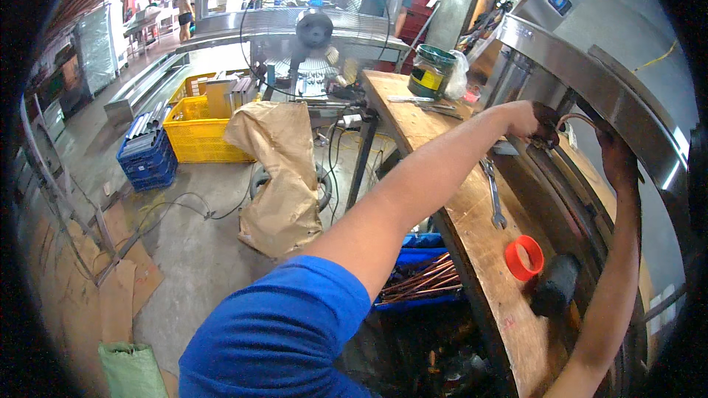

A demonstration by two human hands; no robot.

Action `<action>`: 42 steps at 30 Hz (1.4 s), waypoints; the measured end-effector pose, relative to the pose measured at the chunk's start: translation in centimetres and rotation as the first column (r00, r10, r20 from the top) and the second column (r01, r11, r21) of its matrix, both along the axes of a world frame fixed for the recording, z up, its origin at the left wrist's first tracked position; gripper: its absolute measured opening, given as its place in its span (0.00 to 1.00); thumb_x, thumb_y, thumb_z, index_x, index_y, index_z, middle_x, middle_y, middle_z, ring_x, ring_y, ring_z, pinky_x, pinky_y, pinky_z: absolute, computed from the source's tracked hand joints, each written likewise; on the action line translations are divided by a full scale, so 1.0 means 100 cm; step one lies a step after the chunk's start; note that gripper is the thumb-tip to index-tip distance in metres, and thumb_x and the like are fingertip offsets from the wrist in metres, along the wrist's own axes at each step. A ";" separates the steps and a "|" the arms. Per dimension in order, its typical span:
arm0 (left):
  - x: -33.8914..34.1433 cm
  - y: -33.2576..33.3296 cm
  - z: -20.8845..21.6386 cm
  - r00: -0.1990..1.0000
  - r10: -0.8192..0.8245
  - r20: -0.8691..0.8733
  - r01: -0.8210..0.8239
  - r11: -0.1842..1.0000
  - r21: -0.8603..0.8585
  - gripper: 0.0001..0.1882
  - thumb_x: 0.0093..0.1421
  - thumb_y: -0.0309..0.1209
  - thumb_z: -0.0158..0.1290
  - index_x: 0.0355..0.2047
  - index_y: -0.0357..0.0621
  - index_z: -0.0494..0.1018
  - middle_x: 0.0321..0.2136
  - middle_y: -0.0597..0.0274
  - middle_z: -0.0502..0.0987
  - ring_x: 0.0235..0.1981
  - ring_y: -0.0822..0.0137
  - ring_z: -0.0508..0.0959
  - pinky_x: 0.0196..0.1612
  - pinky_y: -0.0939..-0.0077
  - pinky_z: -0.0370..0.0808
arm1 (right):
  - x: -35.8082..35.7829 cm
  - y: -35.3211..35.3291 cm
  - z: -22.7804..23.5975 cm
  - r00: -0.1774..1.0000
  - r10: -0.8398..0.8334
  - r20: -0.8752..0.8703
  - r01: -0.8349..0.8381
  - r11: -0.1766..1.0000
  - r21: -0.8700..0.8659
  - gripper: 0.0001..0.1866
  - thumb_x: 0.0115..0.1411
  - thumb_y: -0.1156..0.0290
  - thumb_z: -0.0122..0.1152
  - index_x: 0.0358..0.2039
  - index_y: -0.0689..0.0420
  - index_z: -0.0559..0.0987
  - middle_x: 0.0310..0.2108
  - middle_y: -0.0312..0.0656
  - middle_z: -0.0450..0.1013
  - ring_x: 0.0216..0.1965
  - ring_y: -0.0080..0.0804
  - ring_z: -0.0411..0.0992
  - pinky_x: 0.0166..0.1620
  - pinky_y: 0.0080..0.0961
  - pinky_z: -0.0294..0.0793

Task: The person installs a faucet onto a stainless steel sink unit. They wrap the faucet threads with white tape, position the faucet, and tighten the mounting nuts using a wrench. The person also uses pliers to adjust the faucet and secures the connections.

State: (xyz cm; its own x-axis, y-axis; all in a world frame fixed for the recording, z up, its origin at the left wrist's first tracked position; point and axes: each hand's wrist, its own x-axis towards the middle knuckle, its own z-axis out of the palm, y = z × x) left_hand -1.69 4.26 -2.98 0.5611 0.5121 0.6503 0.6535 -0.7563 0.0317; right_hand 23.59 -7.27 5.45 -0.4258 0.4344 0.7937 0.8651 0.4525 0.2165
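Note:
Both my hands work under the edge of a metal machine [612, 74] at the right. A thin, bent copper-coloured tube [580, 117] arches between them. My left hand [537, 121] reaches across the bench, its fingers closed at the tube's left end. On the other end my right hand [618, 156] is closed, close against the machine's underside; its fingertips are partly hidden. On the wooden bench [472, 210], nearer to me, lie a wrench [493, 195], a red ring [524, 258] and a black cylinder [556, 285].
A green bucket [432, 71] and flat tools stand at the bench's far end. Below the bench sits a blue bin [424, 298] of copper rods. A fan [315, 29], a yellow crate [199, 136], a blue crate [147, 158] and brown paper [276, 177] occupy the floor beyond; cables cross it.

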 end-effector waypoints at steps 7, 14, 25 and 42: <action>0.003 -0.025 -0.003 0.922 -0.326 0.210 0.324 0.945 0.048 0.15 0.58 0.40 0.54 0.44 0.51 0.77 0.39 0.57 0.80 0.39 0.59 0.79 0.44 0.68 0.74 | -0.004 -0.001 -0.003 0.984 -0.149 0.096 0.147 0.989 0.031 0.20 0.66 0.54 0.47 0.51 0.50 0.75 0.52 0.49 0.71 0.54 0.49 0.68 0.57 0.40 0.63; 0.001 -0.062 0.016 0.838 -0.323 0.441 0.445 0.872 -0.206 0.18 0.52 0.32 0.60 0.43 0.38 0.75 0.38 0.58 0.80 0.38 0.69 0.78 0.44 0.72 0.74 | -0.015 -0.018 -0.002 0.989 -0.150 0.008 0.151 0.988 -0.034 0.17 0.65 0.56 0.49 0.48 0.49 0.77 0.47 0.43 0.75 0.50 0.45 0.71 0.54 0.39 0.68; 0.001 -0.076 0.013 0.758 -0.265 0.597 0.526 0.789 -0.319 0.19 0.56 0.35 0.57 0.47 0.43 0.74 0.40 0.61 0.79 0.39 0.70 0.76 0.47 0.73 0.72 | -0.017 -0.021 -0.003 0.993 -0.119 -0.006 0.119 0.993 -0.008 0.16 0.65 0.55 0.49 0.46 0.47 0.79 0.45 0.42 0.76 0.47 0.44 0.73 0.51 0.38 0.70; 0.016 -0.071 -0.002 0.514 -0.149 0.845 0.785 0.478 -0.393 0.19 0.64 0.40 0.50 0.49 0.41 0.73 0.43 0.60 0.78 0.41 0.67 0.78 0.47 0.73 0.76 | -0.024 -0.004 0.009 0.965 -0.253 0.067 0.258 0.963 -0.084 0.18 0.64 0.55 0.48 0.49 0.46 0.77 0.46 0.45 0.75 0.47 0.46 0.73 0.51 0.39 0.70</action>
State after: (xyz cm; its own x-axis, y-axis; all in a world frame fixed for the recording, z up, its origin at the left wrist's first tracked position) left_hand -0.07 -2.89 -3.17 0.4661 0.7239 0.5087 -0.2691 -0.4317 0.8609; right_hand 21.19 -7.70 6.33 -0.3334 0.6039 0.7239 0.9423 0.2384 0.2351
